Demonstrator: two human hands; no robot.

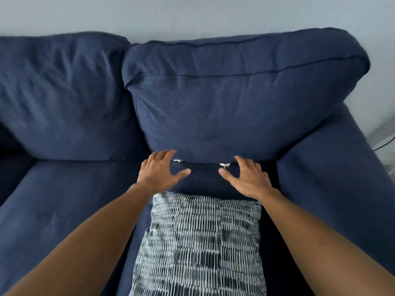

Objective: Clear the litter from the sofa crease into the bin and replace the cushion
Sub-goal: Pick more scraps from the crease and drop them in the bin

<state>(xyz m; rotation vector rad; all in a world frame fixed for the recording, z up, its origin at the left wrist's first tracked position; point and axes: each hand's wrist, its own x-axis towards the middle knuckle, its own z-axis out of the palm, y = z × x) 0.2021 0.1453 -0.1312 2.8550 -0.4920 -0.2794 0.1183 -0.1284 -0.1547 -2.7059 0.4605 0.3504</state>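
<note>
Litter (178, 160) sits at my left hand's (159, 170) one o'clock; another scrap (224, 165), perhaps paper, at my right hand's (248, 177) ten o'clock. Both hands spread, empty.

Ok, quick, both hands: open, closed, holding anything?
Left hand: open, fingers spread, holding nothing, at the sofa crease.
Right hand: open, fingers spread, holding nothing.

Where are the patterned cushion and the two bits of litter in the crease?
patterned cushion (201, 242): head view, middle of its top face.
left litter bit (177, 160): head view, visible white edge.
right litter bit (224, 165): head view, exposed tip.
</note>
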